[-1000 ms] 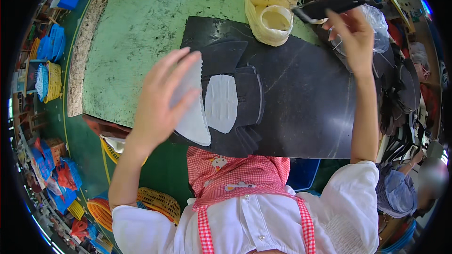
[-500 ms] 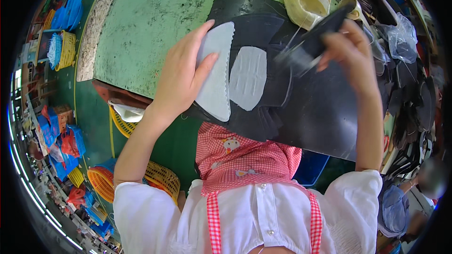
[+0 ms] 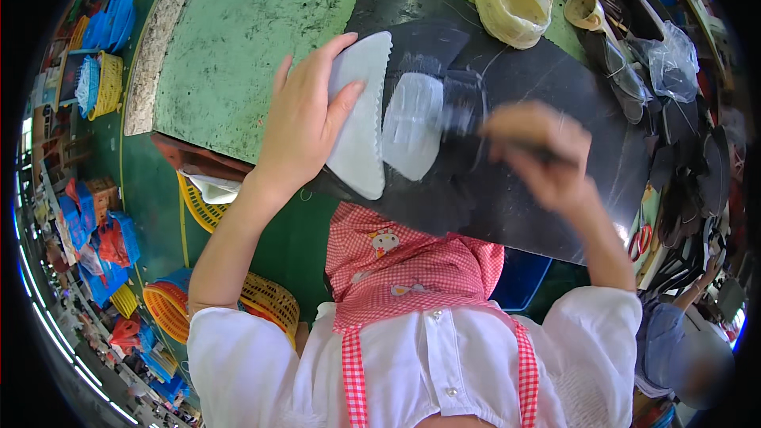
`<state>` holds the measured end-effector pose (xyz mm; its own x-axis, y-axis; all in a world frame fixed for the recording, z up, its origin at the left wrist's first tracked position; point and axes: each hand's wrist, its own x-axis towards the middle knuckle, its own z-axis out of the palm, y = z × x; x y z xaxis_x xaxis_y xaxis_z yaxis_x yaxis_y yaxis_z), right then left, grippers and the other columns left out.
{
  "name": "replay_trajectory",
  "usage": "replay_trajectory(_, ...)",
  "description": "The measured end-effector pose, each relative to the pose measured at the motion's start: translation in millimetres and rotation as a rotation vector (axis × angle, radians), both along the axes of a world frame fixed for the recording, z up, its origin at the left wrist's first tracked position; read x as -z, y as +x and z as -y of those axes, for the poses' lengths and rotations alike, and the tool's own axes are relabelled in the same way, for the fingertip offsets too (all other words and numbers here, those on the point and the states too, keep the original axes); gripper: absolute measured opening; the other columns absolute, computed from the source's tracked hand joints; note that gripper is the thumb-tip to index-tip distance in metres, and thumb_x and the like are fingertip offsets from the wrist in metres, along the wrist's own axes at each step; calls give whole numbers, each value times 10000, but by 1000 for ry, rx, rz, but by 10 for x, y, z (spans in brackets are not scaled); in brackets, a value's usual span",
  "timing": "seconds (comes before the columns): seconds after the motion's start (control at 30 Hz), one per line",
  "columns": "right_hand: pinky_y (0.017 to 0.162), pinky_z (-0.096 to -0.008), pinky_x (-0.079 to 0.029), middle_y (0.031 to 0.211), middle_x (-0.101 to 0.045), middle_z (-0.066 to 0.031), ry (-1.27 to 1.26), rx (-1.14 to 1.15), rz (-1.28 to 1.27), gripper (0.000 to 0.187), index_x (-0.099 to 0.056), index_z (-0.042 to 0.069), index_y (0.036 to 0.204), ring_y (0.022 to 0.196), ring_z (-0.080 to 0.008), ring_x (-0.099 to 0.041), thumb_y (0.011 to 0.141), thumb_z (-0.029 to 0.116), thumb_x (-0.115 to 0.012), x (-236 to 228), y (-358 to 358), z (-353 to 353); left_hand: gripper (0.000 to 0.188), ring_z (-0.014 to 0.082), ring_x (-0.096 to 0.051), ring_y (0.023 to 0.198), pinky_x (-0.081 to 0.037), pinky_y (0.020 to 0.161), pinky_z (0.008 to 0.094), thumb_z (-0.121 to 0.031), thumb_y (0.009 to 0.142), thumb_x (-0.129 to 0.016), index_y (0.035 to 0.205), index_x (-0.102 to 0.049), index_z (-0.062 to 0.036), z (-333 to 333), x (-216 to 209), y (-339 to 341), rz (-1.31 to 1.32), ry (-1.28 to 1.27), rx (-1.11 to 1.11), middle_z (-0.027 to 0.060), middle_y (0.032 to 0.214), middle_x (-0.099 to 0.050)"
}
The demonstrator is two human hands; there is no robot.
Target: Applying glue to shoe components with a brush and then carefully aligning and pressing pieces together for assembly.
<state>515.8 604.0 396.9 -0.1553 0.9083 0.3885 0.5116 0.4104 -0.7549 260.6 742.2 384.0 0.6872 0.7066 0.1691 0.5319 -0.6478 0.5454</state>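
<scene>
My left hand (image 3: 305, 115) holds a white half-moon piece (image 3: 357, 131) with a scalloped edge, its thumb on top and its fingers along the outer side. Beside that edge, a white oblong piece (image 3: 412, 127) with faint ridges lies on a black sheet (image 3: 547, 174). My right hand (image 3: 539, 150) is closed round the dark handle of a brush (image 3: 464, 115), whose pale end is smeared by motion over the right side of the oblong piece. Dark cut pieces (image 3: 424, 43) lie partly under the white ones, and their outlines are hard to separate.
A cream-coated pot (image 3: 523, 8) stands at the far edge of the black sheet, with a small cup (image 3: 584, 10) next to it. Dark pieces (image 3: 705, 174) and red-handled scissors (image 3: 640, 242) are at the right. Yellow baskets (image 3: 269, 305) stand below left.
My right hand has come down and left with the brush, from beside the pot to the white oblong piece. My left hand keeps its hold on the half-moon piece.
</scene>
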Motion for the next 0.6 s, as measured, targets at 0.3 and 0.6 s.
replay_trajectory(0.3,562,-238,-454,723,-640,-64,-37,477,-404,101,-607,4,939,621,-119,-604,877,80,-632,-79,540,-310,392,310,-466,1196,-265,1059,514,-216,868,-614,1207,-485,-68,30,-102,-6,-92,323,-13,127,1218,-555)
replay_trajectory(0.6,493,-247,-366,598,-508,4,10,711,-111,169,-576,31,820,525,-62,-480,854,163,-676,140,868,-683,282,150,-549,964,-454,828,275,-50,848,-648,1085,-495,-53,-102,-153,-186,425,-198,-84,76,1092,-563)
